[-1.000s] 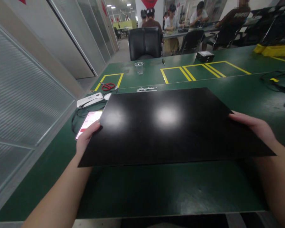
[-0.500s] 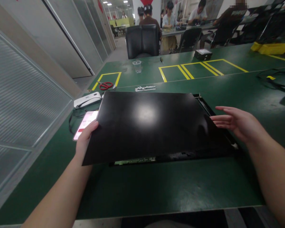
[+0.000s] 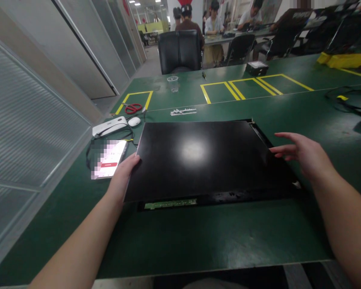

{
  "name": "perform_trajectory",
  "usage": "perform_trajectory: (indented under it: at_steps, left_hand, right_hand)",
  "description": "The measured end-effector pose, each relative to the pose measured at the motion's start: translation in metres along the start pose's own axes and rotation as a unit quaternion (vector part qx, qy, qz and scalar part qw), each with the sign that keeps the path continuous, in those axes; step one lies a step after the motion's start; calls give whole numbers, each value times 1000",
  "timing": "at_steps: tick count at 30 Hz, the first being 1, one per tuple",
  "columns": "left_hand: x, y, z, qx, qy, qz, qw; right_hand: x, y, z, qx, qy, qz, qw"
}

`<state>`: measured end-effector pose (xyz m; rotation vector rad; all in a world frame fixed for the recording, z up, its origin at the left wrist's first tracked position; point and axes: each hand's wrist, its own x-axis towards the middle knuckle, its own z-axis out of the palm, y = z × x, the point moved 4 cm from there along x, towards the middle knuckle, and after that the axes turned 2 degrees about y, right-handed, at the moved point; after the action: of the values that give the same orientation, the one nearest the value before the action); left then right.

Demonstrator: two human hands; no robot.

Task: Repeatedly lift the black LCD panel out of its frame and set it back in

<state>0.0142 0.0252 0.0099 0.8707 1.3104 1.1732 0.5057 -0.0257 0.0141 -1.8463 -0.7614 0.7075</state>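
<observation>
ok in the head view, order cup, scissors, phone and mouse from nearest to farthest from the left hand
1. phone: just left of the left hand
2. mouse: beyond the hand, past the phone
3. scissors: behind the mouse
4. cup: farthest, toward the table's far edge

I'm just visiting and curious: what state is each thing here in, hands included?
Left hand: closed on the left edge of the black panel.
Right hand: open, fingers extended by the panel's right side.
Black panel: held over the black frame, not covering all of it.
Green circuit strip: uncovered at the near side.
Phone: screen lit.
Clear cup: upright.
Red-handled scissors: lying flat; blades too small to tell.
</observation>
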Motion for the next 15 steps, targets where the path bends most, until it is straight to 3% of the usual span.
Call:
perform_trajectory:
  at_steps: [8, 15]
  left_hand:
    - [7, -16, -5, 52, 30, -3, 998]
    - [2, -11, 5, 64, -22, -33, 997]
  right_hand:
    - [9, 9, -5, -22, 31, -5, 999]
    - [16, 20, -9, -81, 26, -60, 995]
